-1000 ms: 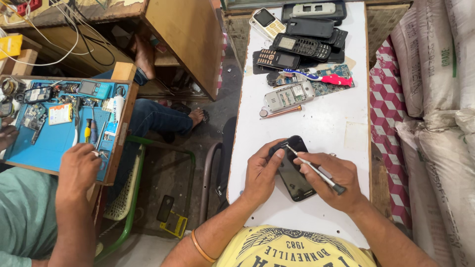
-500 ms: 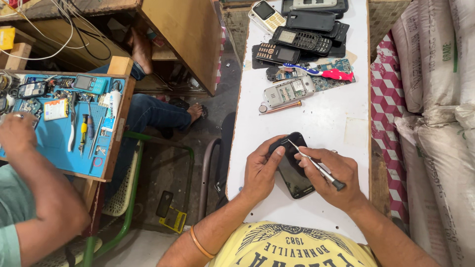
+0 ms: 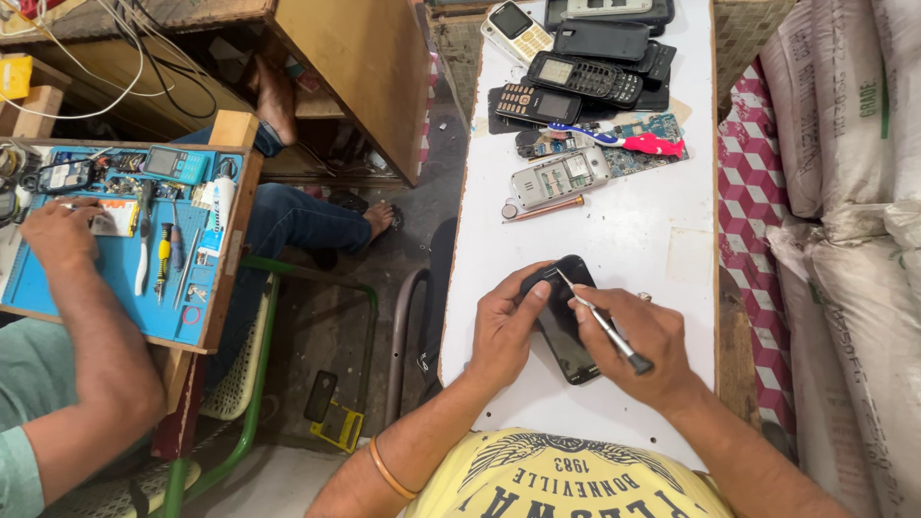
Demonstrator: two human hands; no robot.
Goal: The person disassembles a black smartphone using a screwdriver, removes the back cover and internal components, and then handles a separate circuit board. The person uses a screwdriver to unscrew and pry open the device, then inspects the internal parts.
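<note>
- Two bare hands are seen over a long white table [image 3: 624, 240]; a black smartphone with a glossy screen [image 3: 566, 336] is held between them, lying near the table's near end and tilted with its top toward the upper left.
- Left hand [image 3: 506, 326]: its fingers are closed around the phone's left edge and upper corner, the thumb pressed onto the dark top end; an orange bangle [image 3: 389, 470] is worn on that forearm.
- Right hand [image 3: 643, 336]: its fingers are pinched together on a slim metal screwdriver with a dark grip [image 3: 604, 326]; the tip is set against the phone's upper edge, just beside the left thumb.
- Several other devices are gathered at the table's far end, well apart from the held phone: a stack of black keypad phones [image 3: 585, 77], a white keypad phone [image 3: 516, 29], a grey opened handset with its inner frame bared [image 3: 559, 177], and a blue circuit board [image 3: 648, 153]; a toothbrush with a blue, white and red handle [image 3: 624, 139] is laid across the board.
- A copper-coloured rod [image 3: 542, 208] is laid just below the grey handset.
- Another person's hand [image 3: 59, 230] is rested on a blue work mat strewn with small tools [image 3: 106, 288] on a wooden bench at the left; this hand is kept apart from the two on the phone.
- White woven sacks [image 3: 854, 192] are piled along the right side.
</note>
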